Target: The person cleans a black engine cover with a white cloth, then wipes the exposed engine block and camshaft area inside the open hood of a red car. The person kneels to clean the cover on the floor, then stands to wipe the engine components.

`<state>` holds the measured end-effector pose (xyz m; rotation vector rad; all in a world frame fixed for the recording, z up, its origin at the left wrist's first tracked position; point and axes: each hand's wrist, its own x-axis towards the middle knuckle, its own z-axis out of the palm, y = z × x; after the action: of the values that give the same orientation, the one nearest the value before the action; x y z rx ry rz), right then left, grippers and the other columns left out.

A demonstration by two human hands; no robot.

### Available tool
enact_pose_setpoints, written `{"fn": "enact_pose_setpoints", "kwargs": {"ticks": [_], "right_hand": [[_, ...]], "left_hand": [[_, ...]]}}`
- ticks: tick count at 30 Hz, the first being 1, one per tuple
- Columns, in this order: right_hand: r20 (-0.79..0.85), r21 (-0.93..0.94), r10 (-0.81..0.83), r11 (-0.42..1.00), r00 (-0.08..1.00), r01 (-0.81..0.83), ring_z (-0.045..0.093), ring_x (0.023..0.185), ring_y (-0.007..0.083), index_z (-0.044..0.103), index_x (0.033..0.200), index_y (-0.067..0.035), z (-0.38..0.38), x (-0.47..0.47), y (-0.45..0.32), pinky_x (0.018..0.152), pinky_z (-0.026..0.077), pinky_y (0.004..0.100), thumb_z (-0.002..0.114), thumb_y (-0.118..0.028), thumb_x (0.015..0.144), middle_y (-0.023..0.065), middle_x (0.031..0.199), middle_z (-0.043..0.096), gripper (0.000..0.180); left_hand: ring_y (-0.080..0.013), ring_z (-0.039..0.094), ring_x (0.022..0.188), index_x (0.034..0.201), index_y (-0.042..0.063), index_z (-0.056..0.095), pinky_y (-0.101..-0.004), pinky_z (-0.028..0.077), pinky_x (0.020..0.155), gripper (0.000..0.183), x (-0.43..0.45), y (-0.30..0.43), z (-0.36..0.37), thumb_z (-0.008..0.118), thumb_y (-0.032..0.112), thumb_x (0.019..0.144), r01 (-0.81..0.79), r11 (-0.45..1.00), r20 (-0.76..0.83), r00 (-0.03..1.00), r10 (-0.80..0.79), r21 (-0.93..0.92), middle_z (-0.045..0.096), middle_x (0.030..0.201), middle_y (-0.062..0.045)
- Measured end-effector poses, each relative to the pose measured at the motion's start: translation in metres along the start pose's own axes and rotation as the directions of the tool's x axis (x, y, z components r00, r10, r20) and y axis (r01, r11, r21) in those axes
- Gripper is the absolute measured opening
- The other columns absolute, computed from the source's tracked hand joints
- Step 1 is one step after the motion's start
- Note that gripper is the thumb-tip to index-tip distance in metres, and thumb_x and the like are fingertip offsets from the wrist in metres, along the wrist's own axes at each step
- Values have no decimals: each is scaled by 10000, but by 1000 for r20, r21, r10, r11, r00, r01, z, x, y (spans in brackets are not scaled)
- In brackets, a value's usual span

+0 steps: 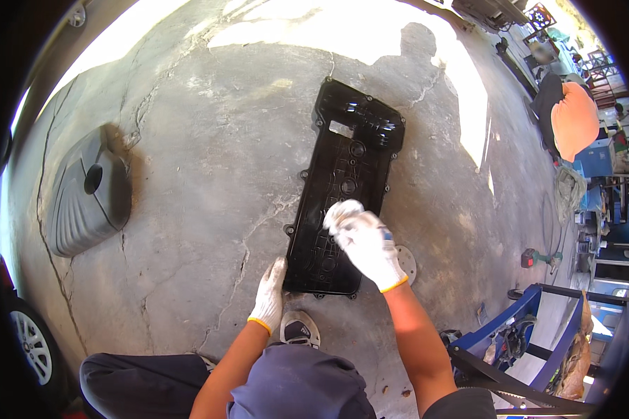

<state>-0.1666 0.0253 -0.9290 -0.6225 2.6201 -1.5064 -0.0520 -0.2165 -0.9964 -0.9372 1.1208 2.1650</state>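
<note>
A black engine valve cover [322, 209] lies on the concrete floor before me, its bolt lugs along the rim and its ribbed side facing up. My left hand [271, 290], in a white knit glove with a yellow cuff, grips the cover's near left edge. Above the lower middle of the cover is my gloved right hand [369, 249], blurred by motion. It is closed around what looks like a crumpled white cloth [343, 212]; whether the cloth touches the cover cannot be told. A round perforated disc [406, 263] lies partly hidden beside my right wrist.
A grey ribbed plastic cover [91, 194] rests on the floor at left, above a car wheel [31, 340]. To the right are a green cordless power tool [542, 259], a blue metal frame [503, 319] and a bent-over person in orange [575, 119]. Cracks cross the concrete floor [199, 157].
</note>
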Motion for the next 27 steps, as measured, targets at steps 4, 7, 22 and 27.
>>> {"fn": "enact_pose_setpoints", "kwargs": {"ticks": [4, 7, 22, 27], "right_hand": [[-250, 241, 194, 961, 949, -133, 673, 1095, 133, 640, 1092, 12, 26, -5, 14, 897, 610, 278, 672, 172, 948, 96, 1281, 690, 217], [-142, 486, 457, 805, 878, -341, 676, 927, 120, 688, 1124, 3, 30, -22, 10, 787, 582, 267, 697, 96, 1009, 61, 1305, 708, 149], [-76, -159, 218, 961, 973, -228, 764, 1170, 327, 777, 1113, -55, 50, -74, -46, 956, 640, 405, 816, 34, 868, 148, 1216, 795, 264], [-173, 69, 251, 968, 952, -242, 759, 1117, 263, 707, 1085, -39, 33, -59, -42, 887, 627, 341, 785, 58, 925, 135, 1235, 766, 202]], "left_hand": [[-240, 728, 1187, 1657, 64, 503, -447, 659, 878, 751, 0, -3, 0, 641, 574, 1124, 14, 1000, -31, 999, -15, -9, 686, 1468, -105], [-245, 720, 1218, 1676, 57, 480, -447, 657, 897, 774, 0, -2, 1, 643, 573, 1124, 25, 1000, -23, 999, -25, 9, 671, 1498, -114], [-253, 738, 1158, 1544, 145, 629, -489, 633, 891, 592, 4, -10, 1, 569, 586, 1154, 3, 1000, -75, 997, -5, -27, 755, 1350, -70], [-256, 728, 1204, 1630, 119, 549, -477, 646, 905, 653, 6, -7, -7, 587, 565, 1154, 23, 999, -4, 1000, -24, -21, 700, 1464, -94]]}}
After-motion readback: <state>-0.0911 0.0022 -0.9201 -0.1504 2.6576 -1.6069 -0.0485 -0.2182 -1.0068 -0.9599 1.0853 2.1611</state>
